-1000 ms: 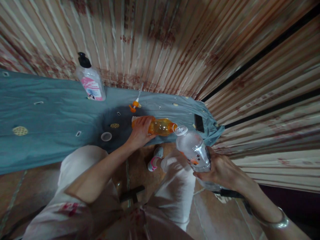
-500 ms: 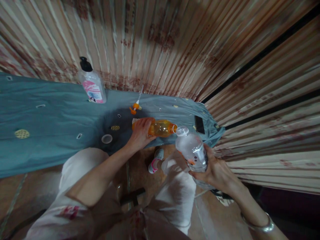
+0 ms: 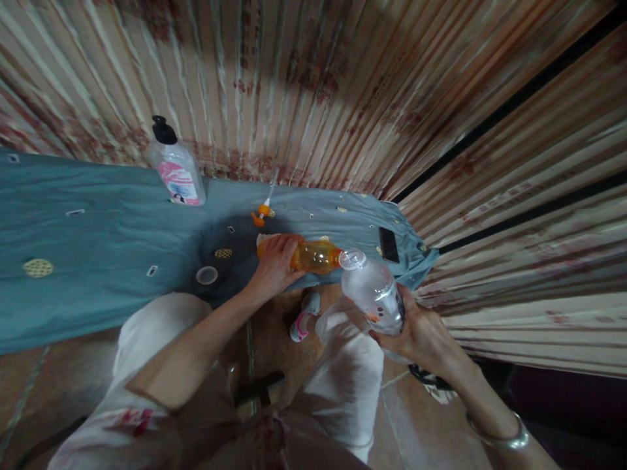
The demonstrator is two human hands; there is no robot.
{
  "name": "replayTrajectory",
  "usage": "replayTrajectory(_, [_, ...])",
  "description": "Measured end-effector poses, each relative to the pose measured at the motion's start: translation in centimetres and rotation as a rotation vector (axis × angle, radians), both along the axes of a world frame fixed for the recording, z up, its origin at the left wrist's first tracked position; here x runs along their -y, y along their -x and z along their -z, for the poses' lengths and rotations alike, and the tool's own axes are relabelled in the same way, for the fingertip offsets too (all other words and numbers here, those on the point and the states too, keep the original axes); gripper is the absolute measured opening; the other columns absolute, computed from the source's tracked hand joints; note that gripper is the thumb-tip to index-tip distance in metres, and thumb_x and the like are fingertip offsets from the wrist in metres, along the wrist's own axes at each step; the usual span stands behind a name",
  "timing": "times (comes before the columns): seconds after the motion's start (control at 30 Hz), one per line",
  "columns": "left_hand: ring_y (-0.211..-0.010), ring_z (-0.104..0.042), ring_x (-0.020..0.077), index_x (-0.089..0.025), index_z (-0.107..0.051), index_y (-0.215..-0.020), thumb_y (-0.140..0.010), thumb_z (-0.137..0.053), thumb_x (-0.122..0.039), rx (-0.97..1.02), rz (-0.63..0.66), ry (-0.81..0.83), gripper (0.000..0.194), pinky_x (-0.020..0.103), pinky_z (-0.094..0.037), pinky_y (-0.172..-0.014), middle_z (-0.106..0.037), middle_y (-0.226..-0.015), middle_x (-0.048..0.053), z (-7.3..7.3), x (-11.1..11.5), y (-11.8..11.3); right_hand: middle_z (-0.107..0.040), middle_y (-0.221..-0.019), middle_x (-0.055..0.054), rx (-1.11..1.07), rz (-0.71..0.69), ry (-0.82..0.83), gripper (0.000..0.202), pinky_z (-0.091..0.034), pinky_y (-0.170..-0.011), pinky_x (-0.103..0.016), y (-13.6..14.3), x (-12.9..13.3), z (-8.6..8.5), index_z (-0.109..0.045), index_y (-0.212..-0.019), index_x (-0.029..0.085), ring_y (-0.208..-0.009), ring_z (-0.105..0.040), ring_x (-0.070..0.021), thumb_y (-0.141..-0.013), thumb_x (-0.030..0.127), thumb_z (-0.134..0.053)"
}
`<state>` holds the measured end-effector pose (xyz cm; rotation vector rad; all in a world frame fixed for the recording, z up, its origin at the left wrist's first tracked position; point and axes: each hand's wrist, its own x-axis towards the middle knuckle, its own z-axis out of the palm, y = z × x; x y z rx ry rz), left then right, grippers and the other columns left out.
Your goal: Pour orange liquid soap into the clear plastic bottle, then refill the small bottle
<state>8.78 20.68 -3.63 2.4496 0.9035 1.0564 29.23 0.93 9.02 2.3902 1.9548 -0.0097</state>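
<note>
An orange bottle [image 3: 317, 256] lies nearly level in the air, with my left hand [image 3: 280, 260] wrapped round its base end. Its neck meets the mouth of a clear bottle [image 3: 365, 281]. My right hand [image 3: 411, 329] grips that clear bottle round its lower part, and its mouth tilts up to the left. On the teal cloth behind lies an orange pump top [image 3: 262, 212] with a clear tube. A small round lid [image 3: 206, 275] rests on the cloth left of my left hand.
A clear pump bottle [image 3: 180, 176] with a black top and pink label stands at the back left of the teal cloth [image 3: 108, 228]. A black phone [image 3: 389, 245] lies at the right. Pleated curtains [image 3: 304, 85] hang behind and to the right.
The orange bottle's neck and the clear bottle's mouth now overlap more closely. Both hands keep their holds. The whole view has shifted slightly.
</note>
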Motion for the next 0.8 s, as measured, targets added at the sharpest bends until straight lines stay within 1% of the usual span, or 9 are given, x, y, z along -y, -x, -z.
replayTrajectory(0.17, [-0.108, -0.05, 0.0285, -0.015, -0.043, -0.119, -0.069, -0.072, -0.037, -0.01, 0.0, -0.004, 0.062, 0.045, -0.04, -0.096, -0.055, -0.116, 0.011, -0.15, 0.08, -0.07, -0.068, -0.087, -0.014, 0.009, -0.019, -0.019, 0.08, -0.049, -0.058, -0.035, -0.3, 0.25, 0.06, -0.036, -0.129, 0.008, -0.077, -0.067, -0.0307, -0.07, 0.056, -0.058])
replayTrajectory(0.3, [-0.108, -0.05, 0.0289, -0.015, -0.043, -0.118, -0.067, -0.074, -0.036, -0.016, -0.002, -0.012, 0.064, 0.045, -0.04, -0.096, -0.056, -0.116, 0.012, -0.25, 0.05, -0.07, -0.068, -0.084, -0.012, -0.01, 0.008, -0.04, 0.083, -0.048, -0.055, -0.035, -0.63, 0.62, 0.0, -0.032, -0.132, 0.009, -0.07, -0.067, -0.0292, -0.07, 0.056, -0.058])
replayTrajectory(0.4, [-0.108, -0.05, 0.0289, -0.015, -0.042, -0.118, -0.068, -0.074, -0.037, -0.007, -0.012, -0.022, 0.064, 0.045, -0.04, -0.096, -0.056, -0.115, 0.012, -0.21, 0.03, -0.04, -0.068, -0.082, -0.011, -0.031, 0.031, -0.033, 0.082, -0.048, -0.054, -0.034, -0.7, 0.73, -0.14, -0.032, -0.132, 0.009, -0.068, -0.068, -0.0296, -0.07, 0.057, -0.058])
replayTrajectory(0.5, [-0.108, -0.051, 0.0287, -0.015, -0.042, -0.119, -0.069, -0.073, -0.037, -0.006, -0.013, -0.01, 0.063, 0.045, -0.04, -0.096, -0.055, -0.116, 0.011, -0.19, 0.01, -0.01, -0.068, -0.083, -0.011, -0.037, 0.036, -0.026, 0.079, -0.048, -0.055, -0.035, -0.64, 0.68, -0.15, -0.032, -0.131, 0.01, -0.071, -0.068, -0.0304, -0.071, 0.056, -0.056])
replayTrajectory(0.67, [-0.11, -0.05, 0.0286, -0.017, -0.042, -0.12, -0.069, -0.072, -0.037, -0.006, 0.003, 0.015, 0.063, 0.046, -0.04, -0.096, -0.055, -0.117, 0.011, -0.18, -0.06, 0.06, -0.068, -0.086, -0.013, -0.01, 0.014, 0.018, 0.082, -0.049, -0.058, -0.036, -0.66, 0.61, 0.24, -0.034, -0.132, 0.009, -0.078, -0.067, -0.0316, -0.068, 0.054, -0.06])
replayTrajectory(0.8, [-0.111, -0.05, 0.029, -0.017, -0.041, -0.121, -0.068, -0.072, -0.036, -0.006, 0.001, 0.019, 0.064, 0.047, -0.04, -0.096, -0.055, -0.116, 0.011, -0.02, -0.13, 0.08, -0.067, -0.093, -0.014, -0.009, -0.019, -0.024, 0.08, -0.05, -0.062, -0.036, -0.73, 0.6, 0.53, -0.033, -0.132, 0.012, -0.081, -0.066, -0.0307, -0.068, 0.052, -0.061])
